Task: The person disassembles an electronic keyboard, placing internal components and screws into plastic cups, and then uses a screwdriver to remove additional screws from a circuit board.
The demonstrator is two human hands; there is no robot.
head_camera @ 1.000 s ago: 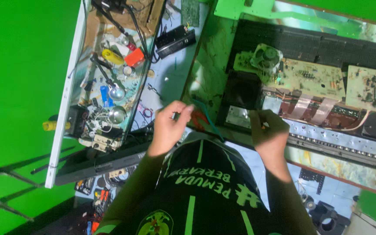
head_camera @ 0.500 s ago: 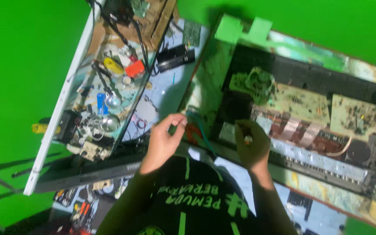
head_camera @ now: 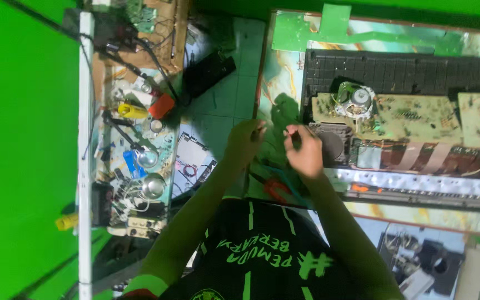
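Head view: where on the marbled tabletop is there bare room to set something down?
The marbled tabletop is bare along its left edge, between the green tape and the opened black device. The circuit boards crowd the middle. Left hand and right hand fill the near-left corner, above red-handled pliers.

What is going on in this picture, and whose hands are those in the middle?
The camera sits on a person's head and looks straight down, so you see their own two arms and dark shirt from above. The left hand and the right hand are raised close together, each pinching something too small to make out. Under them is a marbled table with an opened electronic device on it: you can see brownish circuit boards and a small round speaker. A red-handled tool lies near the person's body. On the left is a cluttered shelf full of wires, small parts and shiny round pieces.
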